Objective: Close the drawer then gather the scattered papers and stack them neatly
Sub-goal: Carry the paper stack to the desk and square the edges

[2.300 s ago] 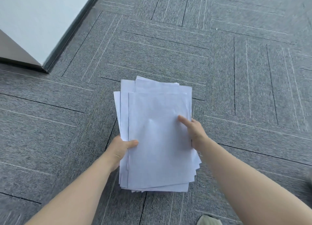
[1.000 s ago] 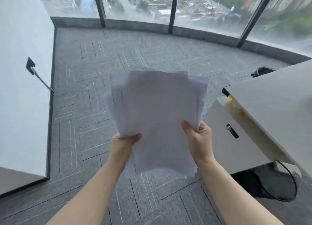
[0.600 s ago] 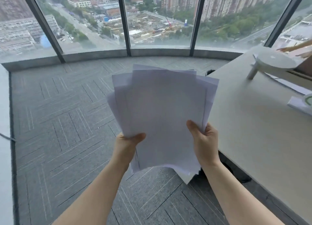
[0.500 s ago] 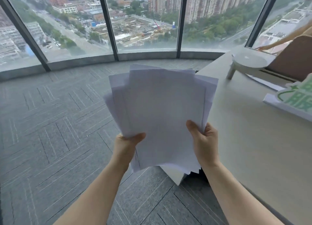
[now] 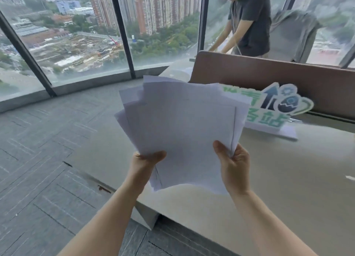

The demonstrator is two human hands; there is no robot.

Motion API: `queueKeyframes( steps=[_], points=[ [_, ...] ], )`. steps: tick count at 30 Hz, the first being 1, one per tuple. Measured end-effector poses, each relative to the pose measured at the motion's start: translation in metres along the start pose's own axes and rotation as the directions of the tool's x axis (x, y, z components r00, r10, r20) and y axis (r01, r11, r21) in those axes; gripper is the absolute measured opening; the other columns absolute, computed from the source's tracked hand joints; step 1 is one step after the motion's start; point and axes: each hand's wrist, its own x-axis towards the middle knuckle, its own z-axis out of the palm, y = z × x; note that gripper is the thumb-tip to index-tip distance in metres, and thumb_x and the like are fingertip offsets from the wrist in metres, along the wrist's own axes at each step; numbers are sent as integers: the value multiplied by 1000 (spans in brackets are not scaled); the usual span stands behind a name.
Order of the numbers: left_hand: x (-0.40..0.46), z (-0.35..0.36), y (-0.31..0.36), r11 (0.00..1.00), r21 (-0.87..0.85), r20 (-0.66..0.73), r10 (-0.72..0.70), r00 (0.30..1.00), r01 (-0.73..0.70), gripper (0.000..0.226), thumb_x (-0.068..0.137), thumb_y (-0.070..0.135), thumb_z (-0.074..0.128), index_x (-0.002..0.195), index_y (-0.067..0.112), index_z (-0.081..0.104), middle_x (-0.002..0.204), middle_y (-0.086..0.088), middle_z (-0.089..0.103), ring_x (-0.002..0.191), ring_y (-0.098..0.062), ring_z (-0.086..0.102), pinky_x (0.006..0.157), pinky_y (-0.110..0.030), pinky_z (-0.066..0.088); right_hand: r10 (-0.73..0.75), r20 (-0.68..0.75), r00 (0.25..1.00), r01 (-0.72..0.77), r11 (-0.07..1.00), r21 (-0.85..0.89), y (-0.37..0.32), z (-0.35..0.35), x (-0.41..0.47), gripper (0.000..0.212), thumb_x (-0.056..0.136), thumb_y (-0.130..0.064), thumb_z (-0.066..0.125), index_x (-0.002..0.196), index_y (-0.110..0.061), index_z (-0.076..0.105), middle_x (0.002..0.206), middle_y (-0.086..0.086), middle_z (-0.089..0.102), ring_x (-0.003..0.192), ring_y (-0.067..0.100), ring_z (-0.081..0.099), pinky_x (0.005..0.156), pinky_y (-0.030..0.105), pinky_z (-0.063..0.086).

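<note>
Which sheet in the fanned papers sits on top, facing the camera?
The large front sheet, under both thumbs of the left hand and right hand; the others only peek out behind its edges.

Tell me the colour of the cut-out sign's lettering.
Green lettering on the white cut-out desk sign, head view.

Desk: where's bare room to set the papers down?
The desk is bare in front of and to the right of the papers, from its near edge up to the green sign. It is crowded only at the back, by the sign and the brown divider.
</note>
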Motion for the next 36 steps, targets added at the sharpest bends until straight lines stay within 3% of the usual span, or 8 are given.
queueKeyframes(
  steps=[2, 9, 13, 20, 23, 25, 29, 36],
  points=[
    [2, 27, -4, 999, 40, 55, -29, 998, 26, 32, 52, 19, 83, 82, 12, 73, 77, 0, 75, 78, -24, 68, 75, -38, 55, -17, -41, 999, 16, 1000, -9, 2, -29, 7, 17, 90, -5, 66, 78, -16, 71, 72, -7, 66, 69, 10, 57, 62, 25, 45],
    [7, 97, -18, 994, 100, 216, -55, 975, 34, 36, 43, 24, 84, 75, 9, 74, 80, -9, 72, 74, -21, 64, 71, -33, 49, -54, -208, 977, 42, 997, -59, 8, -96, 4, 18, 90, -2, 66, 81, -16, 71, 68, -16, 71, 66, -2, 61, 63, 17, 49],
    [15, 121, -32, 996, 90, 309, -25, 951, -3, 25, 52, 16, 82, 76, 9, 75, 82, -10, 73, 75, -20, 66, 75, -36, 52, -114, -294, 949, 76, 988, -137, 12, -114, -1, 7, 81, -18, 65, 80, -23, 71, 70, -22, 71, 68, -6, 64, 63, 15, 50],
    [17, 125, -69, 995, 103, 390, -58, 919, 19, 22, 59, 14, 85, 77, 13, 75, 77, -1, 77, 73, -14, 71, 67, -28, 56, -48, -369, 928, -19, 984, -176, 52, -132, -24, 12, 82, -22, 65, 91, -22, 72, 84, -18, 75, 85, 0, 70, 74, 20, 54],
    [16, 121, -73, 997, 73, 399, -22, 916, -8, 28, 59, 21, 82, 84, 14, 74, 77, 3, 77, 73, -11, 72, 62, -22, 54, -51, -388, 920, -22, 983, -181, 63, -137, -32, 6, 81, -25, 67, 84, -20, 68, 79, -18, 72, 78, -2, 64, 73, 17, 47],
    [17, 123, -69, 1000, 24, 413, 5, 911, -17, 29, 61, 21, 80, 88, 13, 73, 80, 3, 77, 76, -12, 72, 63, -22, 54, -77, -405, 911, 15, 988, -155, 64, -139, -31, 16, 81, -26, 68, 80, -10, 64, 73, -16, 66, 73, 0, 58, 71, 17, 44],
    [15, 134, -59, 999, -27, 457, 36, 889, -27, 27, 62, 17, 80, 88, 14, 74, 83, 3, 77, 79, -13, 73, 64, -24, 55, -84, -387, 918, 57, 995, -82, 60, -134, -26, 16, 85, -11, 62, 100, -13, 66, 89, -16, 74, 87, 0, 67, 77, 15, 48],
    [16, 146, -49, 995, -70, 497, 97, 862, -72, 14, 60, 10, 81, 72, 16, 78, 78, 2, 76, 73, -13, 71, 64, -27, 56, -78, -515, 854, 22, 993, -114, 60, -136, -23, 6, 82, -19, 63, 83, -17, 68, 74, -20, 72, 75, -5, 64, 74, 15, 48]
  ],
)
